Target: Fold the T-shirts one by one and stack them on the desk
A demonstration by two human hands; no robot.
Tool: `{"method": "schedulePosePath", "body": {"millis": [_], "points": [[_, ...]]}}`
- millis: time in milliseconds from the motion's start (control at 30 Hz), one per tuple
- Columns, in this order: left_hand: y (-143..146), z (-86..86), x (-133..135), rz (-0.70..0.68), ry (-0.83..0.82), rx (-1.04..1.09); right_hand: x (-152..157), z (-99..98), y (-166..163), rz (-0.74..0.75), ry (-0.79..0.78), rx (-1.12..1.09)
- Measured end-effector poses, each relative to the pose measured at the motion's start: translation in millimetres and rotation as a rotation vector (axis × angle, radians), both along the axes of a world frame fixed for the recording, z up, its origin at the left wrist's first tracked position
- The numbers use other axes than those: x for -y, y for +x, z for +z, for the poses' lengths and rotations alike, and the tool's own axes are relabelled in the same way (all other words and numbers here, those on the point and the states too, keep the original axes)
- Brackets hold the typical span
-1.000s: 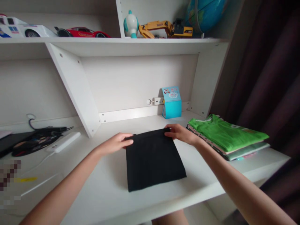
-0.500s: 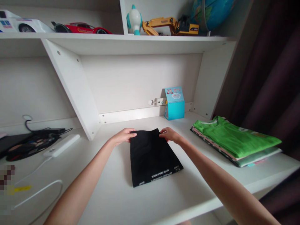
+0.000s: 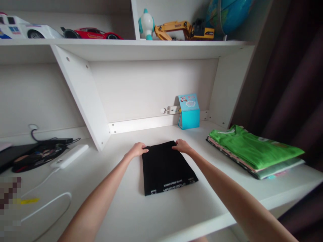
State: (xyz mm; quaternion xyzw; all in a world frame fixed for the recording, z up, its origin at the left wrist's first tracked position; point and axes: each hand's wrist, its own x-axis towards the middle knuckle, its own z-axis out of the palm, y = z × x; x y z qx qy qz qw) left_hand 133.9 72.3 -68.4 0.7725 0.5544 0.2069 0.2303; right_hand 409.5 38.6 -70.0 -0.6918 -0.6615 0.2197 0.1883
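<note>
A folded black garment (image 3: 166, 168) with white printed lettering along its near edge lies on the white desk (image 3: 121, 205), in front of me. My left hand (image 3: 138, 150) pinches its far left corner between thumb and fingers. At the far right corner, my right hand (image 3: 182, 146) grips the cloth in the same way. Both far corners are partly covered by my fingers. To the right of my right arm sits a stack of folded clothes with a green shirt (image 3: 254, 148) on top.
Behind the garment stands a blue desk calendar (image 3: 189, 114) near a wall socket (image 3: 173, 110). A white power strip (image 3: 69, 157) and cables are at the left, beside a dark bundle (image 3: 41, 158). The shelf (image 3: 156, 50) overhead carries toy vehicles and a globe (image 3: 228, 16).
The garment's far edge has been pulled straighter and flatter between my hands. Its near edge sits slightly farther from me. My view has shifted a little.
</note>
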Motion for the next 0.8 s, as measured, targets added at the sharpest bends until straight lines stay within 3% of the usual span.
{"method": "schedulePosePath", "body": {"millis": [133,233,333,433,533,667,733,800], "points": [[3,17.7,1,-0.046,0.075,0.019,-5,19.1,0,0.002,0.084,-0.089],[4,55.6,8,-0.028,0.215,0.095,-2,55.7,9,-0.001,0.266,-0.176],[5,101.7,30,-0.029,0.466,0.208,15,93.4,24,0.046,0.498,-0.267],[3,126.5,63,-0.128,0.595,0.171,51,109.4,37,0.128,0.670,-0.308],[-4,117.5,89,-0.266,0.486,-0.020,96,100.0,43,0.254,0.664,-0.265],[-9,83.5,110,-0.381,0.091,-0.329,132,74.3,47,0.594,0.287,-0.080],[-2,71.0,122,-0.387,0.059,-0.362,132,62.8,48,0.595,0.251,0.000],[14,62.7,136,-0.432,0.125,-0.313,121,51.3,48,0.542,0.310,0.067]]}}
